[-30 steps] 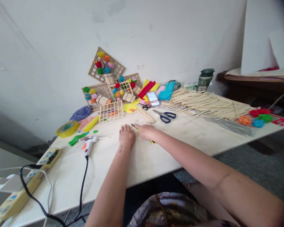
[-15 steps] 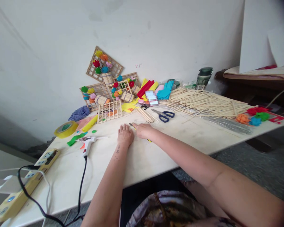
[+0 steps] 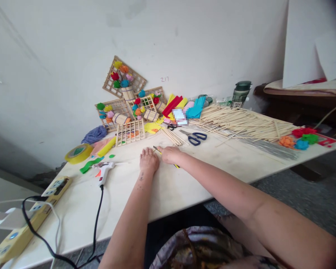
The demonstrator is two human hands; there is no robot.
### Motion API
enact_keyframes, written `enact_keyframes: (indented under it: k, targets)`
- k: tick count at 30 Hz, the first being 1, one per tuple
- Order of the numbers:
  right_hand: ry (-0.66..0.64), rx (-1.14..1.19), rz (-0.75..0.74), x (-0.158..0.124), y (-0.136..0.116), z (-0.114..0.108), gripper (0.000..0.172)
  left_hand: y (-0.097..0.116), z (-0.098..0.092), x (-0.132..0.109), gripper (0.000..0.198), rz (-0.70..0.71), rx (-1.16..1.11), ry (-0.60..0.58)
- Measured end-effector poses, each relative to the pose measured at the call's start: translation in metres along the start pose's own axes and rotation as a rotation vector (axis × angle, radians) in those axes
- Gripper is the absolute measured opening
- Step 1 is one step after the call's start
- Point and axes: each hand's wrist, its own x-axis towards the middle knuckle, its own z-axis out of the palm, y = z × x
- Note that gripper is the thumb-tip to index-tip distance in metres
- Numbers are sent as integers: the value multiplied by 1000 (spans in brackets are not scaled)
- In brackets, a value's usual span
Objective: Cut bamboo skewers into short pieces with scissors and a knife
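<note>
While the right hand (image 3: 170,155) clasps a cutter (image 3: 156,149), the left (image 3: 149,160) rests; its grip's unclear.

My left hand (image 3: 149,160): palm down, fingers close together, pointing away from me. My right hand (image 3: 170,155): just beside left, fingers curled in grip. Left arm (image 3: 128,220): bare, extended forward. Right arm (image 3: 235,194): bare, extended, slanting inward toward left.

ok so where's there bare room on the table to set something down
Bare patches: between the glue gun and left arm; between that and the right arm; and beyond the right arm, short of the blue-handled scissors and silver wires. Crowded: the back, with lattices, paper and sticks.
</note>
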Motion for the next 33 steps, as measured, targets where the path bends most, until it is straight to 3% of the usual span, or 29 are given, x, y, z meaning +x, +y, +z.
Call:
enact_keyframes:
  k: [10, 21, 33]
  targets:
    - [10, -44, 1, -12, 5, 5, 57, -1, 2, 1, 53, 2, -11, 15]
    - [14, -21, 4, 5, 0, 6, 58, -5, 5, 3, 52, 78, 36, 43]
    - [15, -29, 4, 8, 2, 7, 56, 0, 1, 2, 54, 10, -10, -15]
